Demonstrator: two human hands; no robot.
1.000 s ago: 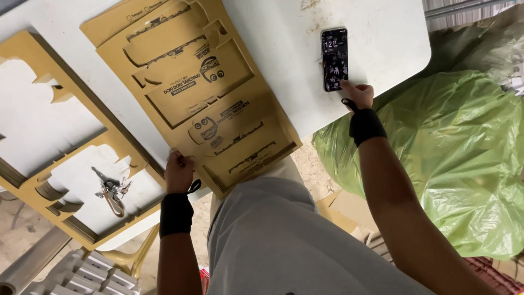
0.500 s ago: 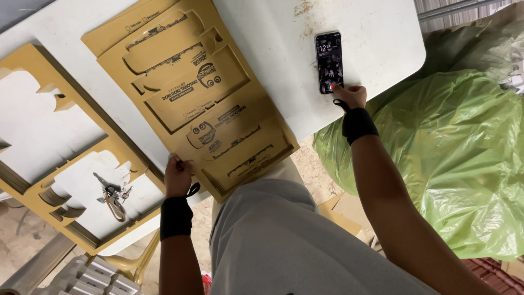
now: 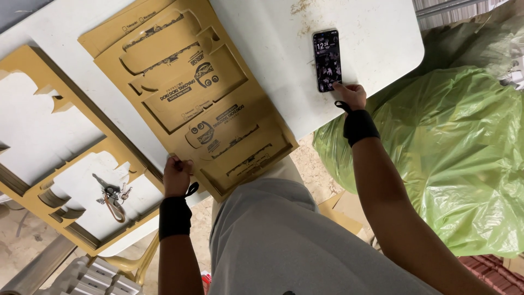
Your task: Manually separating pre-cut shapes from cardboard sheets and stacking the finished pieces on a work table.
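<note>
— so, where are the hands?
— left hand [image 3: 177,176] pinches the near edge of a stack of flat brown cardboard sheets [image 3: 196,98] on the white table [image 3: 376,38], fingers closed on the corner. right hand [image 3: 352,95] rests at the lower end of a black phone [image 3: 326,60], fingertips touching its bottom edge, fingers loosely curled, not gripping it.
— anything else nearby?
— a bunch of keys [image 3: 112,194] lies left of the left hand, and a green plastic bag [image 3: 453,158] sits beside the table.
— changed from before?
— barely; both hands stay put, the view has only shifted slightly.
</note>
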